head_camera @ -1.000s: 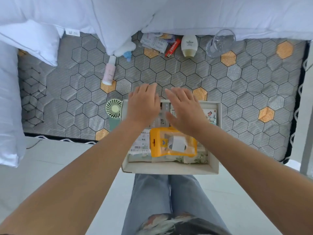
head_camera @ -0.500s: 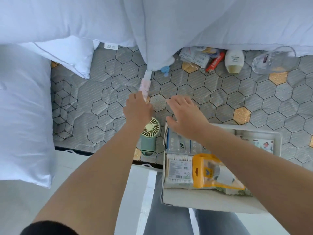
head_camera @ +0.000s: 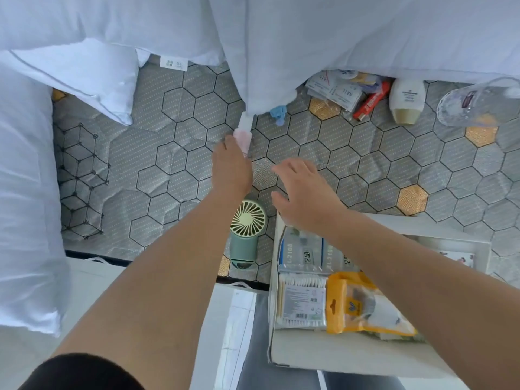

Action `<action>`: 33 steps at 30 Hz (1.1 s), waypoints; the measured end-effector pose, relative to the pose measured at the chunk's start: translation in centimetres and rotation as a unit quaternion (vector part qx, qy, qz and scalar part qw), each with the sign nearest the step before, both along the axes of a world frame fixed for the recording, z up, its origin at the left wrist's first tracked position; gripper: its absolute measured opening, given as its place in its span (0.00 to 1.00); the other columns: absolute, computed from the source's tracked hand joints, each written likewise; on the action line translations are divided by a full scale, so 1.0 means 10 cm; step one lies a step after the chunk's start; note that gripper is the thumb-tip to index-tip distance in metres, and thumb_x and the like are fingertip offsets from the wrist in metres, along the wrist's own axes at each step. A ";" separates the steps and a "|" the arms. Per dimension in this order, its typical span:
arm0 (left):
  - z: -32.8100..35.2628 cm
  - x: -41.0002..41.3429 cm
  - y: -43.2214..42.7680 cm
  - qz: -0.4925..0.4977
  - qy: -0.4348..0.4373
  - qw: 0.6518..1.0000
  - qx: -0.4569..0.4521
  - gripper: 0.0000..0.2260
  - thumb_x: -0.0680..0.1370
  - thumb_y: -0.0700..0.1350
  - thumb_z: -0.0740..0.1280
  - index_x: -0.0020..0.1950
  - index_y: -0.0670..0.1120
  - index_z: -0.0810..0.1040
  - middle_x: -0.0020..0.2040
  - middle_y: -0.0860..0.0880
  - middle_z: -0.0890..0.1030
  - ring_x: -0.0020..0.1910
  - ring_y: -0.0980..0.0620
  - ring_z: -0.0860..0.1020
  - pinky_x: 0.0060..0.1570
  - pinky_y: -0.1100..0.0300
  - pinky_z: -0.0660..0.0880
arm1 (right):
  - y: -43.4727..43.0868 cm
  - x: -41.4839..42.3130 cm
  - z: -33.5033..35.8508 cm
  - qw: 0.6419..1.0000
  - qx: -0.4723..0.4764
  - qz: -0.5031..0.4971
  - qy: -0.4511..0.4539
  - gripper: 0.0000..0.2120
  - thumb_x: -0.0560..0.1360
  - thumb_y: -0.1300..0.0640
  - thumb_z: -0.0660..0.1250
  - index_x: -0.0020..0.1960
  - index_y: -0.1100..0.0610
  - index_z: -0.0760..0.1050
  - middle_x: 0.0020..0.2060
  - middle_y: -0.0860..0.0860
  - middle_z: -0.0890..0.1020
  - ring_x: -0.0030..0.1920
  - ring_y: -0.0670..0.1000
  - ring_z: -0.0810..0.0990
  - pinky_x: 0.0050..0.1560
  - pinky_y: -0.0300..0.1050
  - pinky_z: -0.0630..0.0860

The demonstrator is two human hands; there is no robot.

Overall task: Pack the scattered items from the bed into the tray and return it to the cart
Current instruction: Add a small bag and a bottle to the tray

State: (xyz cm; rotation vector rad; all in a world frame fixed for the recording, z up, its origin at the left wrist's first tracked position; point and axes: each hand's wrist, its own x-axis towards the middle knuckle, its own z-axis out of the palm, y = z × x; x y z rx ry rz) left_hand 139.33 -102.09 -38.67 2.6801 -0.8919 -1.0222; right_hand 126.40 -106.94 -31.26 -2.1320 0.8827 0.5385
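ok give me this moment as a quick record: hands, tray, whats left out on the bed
left hand: on the near end of the pink bottle; grip not visible
right hand: open, fingers spread, above the mattress by the tray's far left corner
tray: overhangs the bed's near edge; holds cotton swab pack, yellow packet, blue boxes
beside tray: green fan, lying on the mattress to its left
left on bed: sachets, red tube, white bottle, clear glass, all along the white bedding
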 end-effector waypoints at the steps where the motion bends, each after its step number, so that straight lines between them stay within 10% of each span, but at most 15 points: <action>1: 0.02 -0.01 -0.01 0.008 0.009 1.000 -0.002 0.23 0.78 0.39 0.62 0.70 0.37 0.59 0.66 0.37 0.66 0.63 0.40 0.68 0.61 0.52 0.65 | -0.01 -0.01 0.00 1.000 0.000 -0.004 -0.002 0.19 0.77 0.57 0.57 0.68 0.59 0.64 0.65 0.55 0.67 0.67 0.54 0.61 0.66 0.48 0.60; 10: 0.29 -0.25 -0.18 -0.015 0.154 0.985 -0.078 0.18 0.70 0.39 0.69 0.58 0.43 0.70 0.49 0.48 0.74 0.43 0.50 0.74 0.38 0.60 0.71 | -0.19 -0.15 -0.08 0.991 -0.010 -0.128 -0.029 0.23 0.77 0.55 0.60 0.70 0.58 0.60 0.64 0.54 0.68 0.64 0.54 0.66 0.59 0.46 0.65; 15: 0.44 -0.50 -0.47 -0.067 0.185 0.969 -0.151 0.18 0.71 0.44 0.72 0.57 0.43 0.73 0.47 0.51 0.75 0.44 0.52 0.75 0.41 0.61 0.72 | -0.42 -0.29 -0.08 0.891 0.104 -0.432 -0.093 0.22 0.76 0.50 0.63 0.68 0.52 0.63 0.56 0.48 0.74 0.48 0.46 0.76 0.45 0.44 0.75; 21: 0.49 -0.74 -0.77 -0.118 0.260 0.944 -0.169 0.15 0.75 0.48 0.68 0.59 0.44 0.75 0.51 0.51 0.79 0.49 0.53 0.77 0.52 0.58 0.76 | -0.66 -0.46 -0.12 0.792 0.169 -0.575 -0.113 0.10 0.76 0.50 0.63 0.55 0.53 0.69 0.50 0.53 0.79 0.51 0.54 0.79 0.53 0.58 0.78; 27: 0.35 -0.75 -1.31 0.325 0.373 0.865 -0.079 0.13 0.74 0.54 0.66 0.48 0.46 0.73 0.39 0.50 0.71 0.41 0.52 0.72 0.51 0.56 0.70 | -0.76 -0.70 -0.19 0.810 0.123 -0.562 -0.114 0.12 0.77 0.51 0.61 0.56 0.57 0.70 0.40 0.47 0.74 0.37 0.45 0.72 0.38 0.42 0.72; 33: 0.19 -0.92 -1.73 0.462 0.377 0.799 -0.073 0.22 0.72 0.55 0.70 0.60 0.44 0.71 0.47 0.48 0.75 0.39 0.54 0.70 0.40 0.60 0.70 | -0.76 -0.81 -0.19 0.807 0.118 -0.565 -0.124 0.09 0.77 0.52 0.62 0.54 0.55 0.69 0.39 0.45 0.72 0.36 0.42 0.71 0.34 0.36 0.67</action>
